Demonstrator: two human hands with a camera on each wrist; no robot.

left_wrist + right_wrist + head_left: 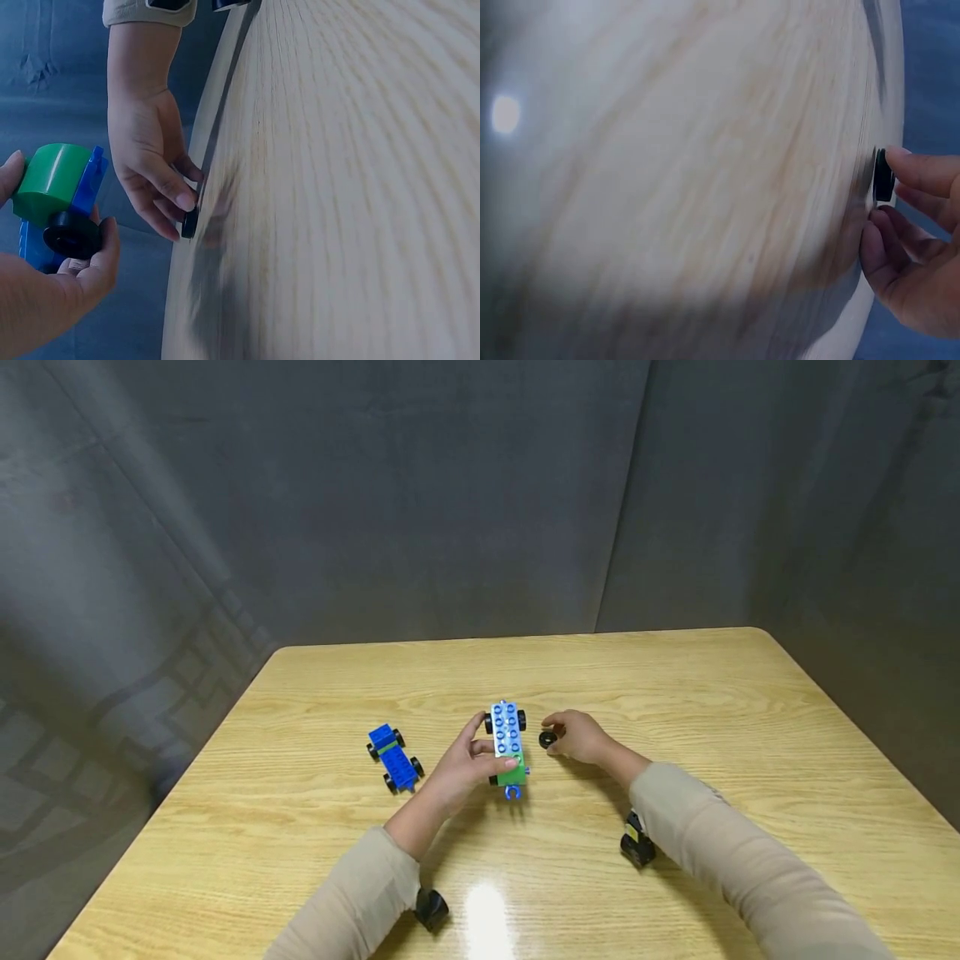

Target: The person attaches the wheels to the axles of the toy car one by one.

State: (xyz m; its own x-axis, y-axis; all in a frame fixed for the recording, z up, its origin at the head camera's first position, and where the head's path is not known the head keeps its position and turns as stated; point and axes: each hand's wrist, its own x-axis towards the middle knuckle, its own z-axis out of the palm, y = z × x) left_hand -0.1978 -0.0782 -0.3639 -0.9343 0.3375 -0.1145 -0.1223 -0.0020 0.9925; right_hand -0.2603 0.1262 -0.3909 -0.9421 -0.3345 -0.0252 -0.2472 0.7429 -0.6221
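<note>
My left hand [468,768] grips a toy car [507,739] built of a light-blue studded base and a green block, held over the table. Black wheels sit on both sides of its far end and at its near left; a bare blue peg sticks out at the near right. A blue hook is on its near end. In the left wrist view the green block [54,180] lies between thumb and fingers. Just right of the car, my right hand [581,737] pinches a loose black wheel [547,739] at the tabletop, its thumb and fingers at the rim.
A second toy car [393,758], blue with a green strip and black wheels, is on the wooden table [675,677] left of my left hand. Black wrist devices [637,842] hang under the sleeves. A grey curtain [450,510] stands behind the table's far edge.
</note>
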